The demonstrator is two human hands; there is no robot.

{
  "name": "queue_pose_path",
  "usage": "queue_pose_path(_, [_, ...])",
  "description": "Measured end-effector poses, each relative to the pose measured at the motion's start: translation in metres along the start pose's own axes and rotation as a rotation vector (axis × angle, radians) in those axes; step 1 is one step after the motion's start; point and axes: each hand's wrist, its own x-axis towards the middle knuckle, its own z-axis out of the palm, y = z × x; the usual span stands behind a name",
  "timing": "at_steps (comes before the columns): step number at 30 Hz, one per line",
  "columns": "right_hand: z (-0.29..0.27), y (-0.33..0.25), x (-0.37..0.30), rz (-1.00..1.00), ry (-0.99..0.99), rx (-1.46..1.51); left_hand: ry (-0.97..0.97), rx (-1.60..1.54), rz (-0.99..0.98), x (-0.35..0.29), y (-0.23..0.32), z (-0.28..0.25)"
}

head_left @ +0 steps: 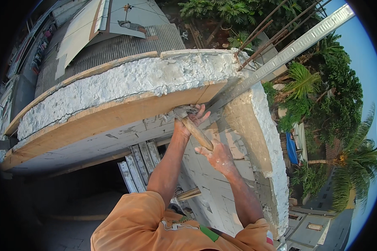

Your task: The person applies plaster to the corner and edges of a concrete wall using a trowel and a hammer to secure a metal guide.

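My right hand [222, 158] is closed round the wooden handle of a hammer [200, 134]. The hammer's dull metal head lies close to the lower edge of a long plywood board [113, 109]. Just behind the head, my left hand [202, 118] reaches up to the board with its fingers bent. Grey matter covers part of its fingertips, and the hammer hides some of the hand; whatever it pinches there is too small to make out. Rough, whitish concrete [125, 78] runs along the board's upper edge.
A long metal channel [280, 58] slants up to the right beside rusty rebar [262, 44]. Below the board stand a block wall [209, 184] and ribbed metal strips [140, 163]. A broken concrete edge [276, 167] drops away at right toward trees; corrugated roofs [125, 50] lie beyond.
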Motion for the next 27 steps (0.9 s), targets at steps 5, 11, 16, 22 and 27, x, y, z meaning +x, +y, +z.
queue_pose_path(5, [-0.020, 0.001, 0.001, -0.016, -0.026, -0.145, 0.002, -0.068, -0.006, 0.001, -0.007, -0.002])
queue_pose_path(11, [-0.026, -0.007, 0.000, -0.084, 0.050, -0.367, 0.063, -0.087, 0.070, -0.004, -0.010, -0.038])
queue_pose_path(16, [-0.027, -0.026, -0.006, -0.125, 0.079, -0.417, 0.019, 0.118, 0.107, -0.028, 0.013, -0.070])
queue_pose_path(22, [-0.012, -0.023, -0.011, 0.001, 0.060, -0.272, -0.063, -0.047, 0.032, -0.084, 0.008, -0.032])
queue_pose_path(27, [0.009, -0.029, -0.013, 0.084, 0.040, -0.021, 0.026, 0.310, 0.047, -0.088, -0.003, 0.008])
